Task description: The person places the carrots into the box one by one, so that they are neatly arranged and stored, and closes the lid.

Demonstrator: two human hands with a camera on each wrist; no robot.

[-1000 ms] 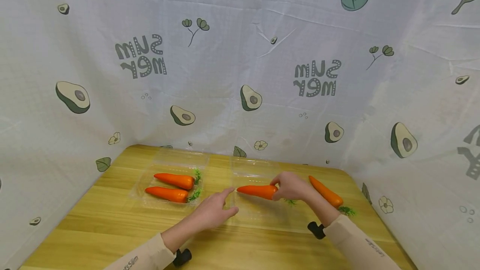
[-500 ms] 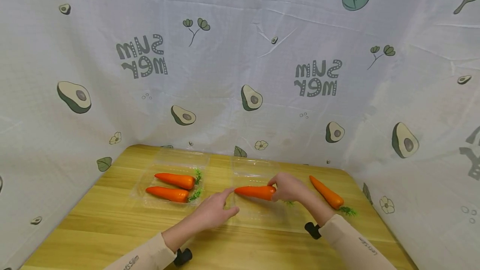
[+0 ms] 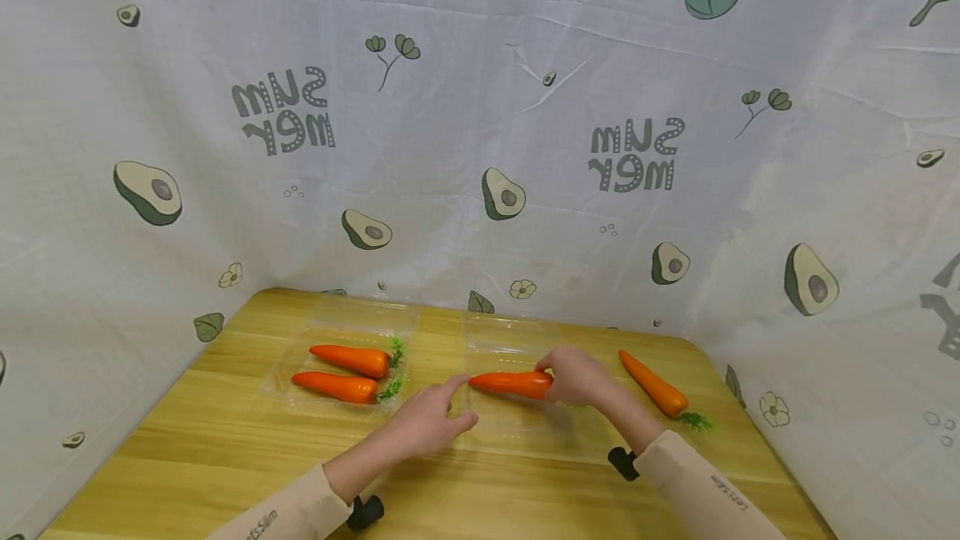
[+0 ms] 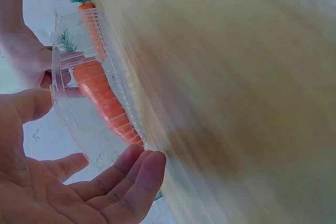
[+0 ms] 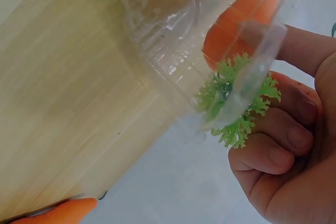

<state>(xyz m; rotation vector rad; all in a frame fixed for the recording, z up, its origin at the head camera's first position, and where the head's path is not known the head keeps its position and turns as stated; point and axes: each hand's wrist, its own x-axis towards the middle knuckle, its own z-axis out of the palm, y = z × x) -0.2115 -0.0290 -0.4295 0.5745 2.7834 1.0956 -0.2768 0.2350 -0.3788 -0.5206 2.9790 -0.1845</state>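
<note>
Head view: your right hand (image 3: 576, 377) pinches the held carrot (image 3: 506, 383) by its thick end, inside the clear box (image 3: 487, 417); your left hand (image 3: 427, 423) is at the box's left edge, fingers apart. You seem past halfway: left of the box, a second box (image 3: 367, 317) already holds two carrots (image 3: 348, 360); right of it, a loose carrot (image 3: 651, 383) probably remains to pack.

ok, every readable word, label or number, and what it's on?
"sum mer", mirrored, twice: white cloth
"LetsSlim", small, best reading: right sleeve
"etsSlim", small, start seemingly cut off: left sleeve
Cloth's right-edge print: cut off, unreadable
No readable numbers
</note>
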